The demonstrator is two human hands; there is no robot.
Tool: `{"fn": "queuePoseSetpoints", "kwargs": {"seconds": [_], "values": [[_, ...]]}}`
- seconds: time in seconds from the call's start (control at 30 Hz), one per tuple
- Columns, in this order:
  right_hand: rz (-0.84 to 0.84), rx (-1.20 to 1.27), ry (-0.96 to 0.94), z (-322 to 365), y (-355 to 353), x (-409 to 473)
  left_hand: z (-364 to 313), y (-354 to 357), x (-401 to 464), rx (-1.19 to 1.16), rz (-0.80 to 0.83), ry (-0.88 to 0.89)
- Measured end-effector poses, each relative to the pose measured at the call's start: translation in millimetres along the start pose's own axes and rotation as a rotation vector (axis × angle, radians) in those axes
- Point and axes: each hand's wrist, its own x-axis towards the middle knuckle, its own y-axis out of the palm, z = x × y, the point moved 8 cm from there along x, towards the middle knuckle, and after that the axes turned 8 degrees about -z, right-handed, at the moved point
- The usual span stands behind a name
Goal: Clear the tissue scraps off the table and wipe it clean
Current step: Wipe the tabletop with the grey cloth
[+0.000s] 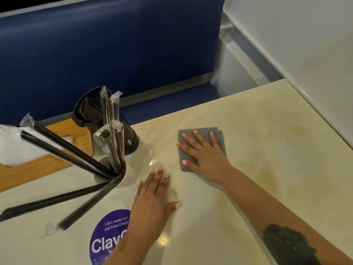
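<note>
The right hand [205,155] lies flat on a grey cloth [200,148], fingers straight and spread, gripping nothing; the palm and fingers press the cloth against the cream table [267,140]. Judged from this posture, the spread is deliberate: it loads the whole folded cloth so it drags evenly across the surface rather than bunching. The cloth sits directly beneath that hand, its far edge and left edge showing beyond the fingertips, its near part covered by the palm. The left hand [154,199] rests flat on the bare table, just to the near-left of the right hand, fingers straight and together, holding nothing; it appears to serve as a brace while the person leans in. No tissue scraps are visible on the table around either hand, so the clearing step looks complete and the wiping step is in hand. Beyond the left hand's fingertips stands a white cup [122,175] of wrapped black straws [72,152], with a black bottle [107,121] behind it; both stand close enough to obstruct a leftward stroke. A purple sticker [108,236] lies partly under the left wrist.
</note>
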Motion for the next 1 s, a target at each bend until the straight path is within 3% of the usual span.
{"fn": "queuePoseSetpoints", "kwargs": {"seconds": [0.23,0.4,0.63,0.7,0.83,1.0], "values": [[0.009,-0.011,0.246,-33.3,-4.6,17.5,-0.1,1.5,0.6,-0.022,0.008,0.012],[0.001,0.019,0.049,8.2,1.4,-20.0,1.2,-1.1,-0.9,-0.086,-0.026,-0.001],[-0.013,-0.006,0.314,-31.9,-2.3,-14.3,-0.2,-1.3,-1.5,-0.097,-0.007,0.005],[-0.017,0.004,0.286,-9.6,-0.6,-4.8,-1.3,-1.5,-2.2,-0.096,-0.009,0.014],[-0.003,0.013,0.054,22.7,7.2,-35.3,-0.6,-0.6,-4.8,-0.123,-0.009,0.046],[0.011,-0.010,0.205,-30.9,1.7,-48.3,0.9,-11.6,-15.3,-0.139,-0.031,0.040]]}}
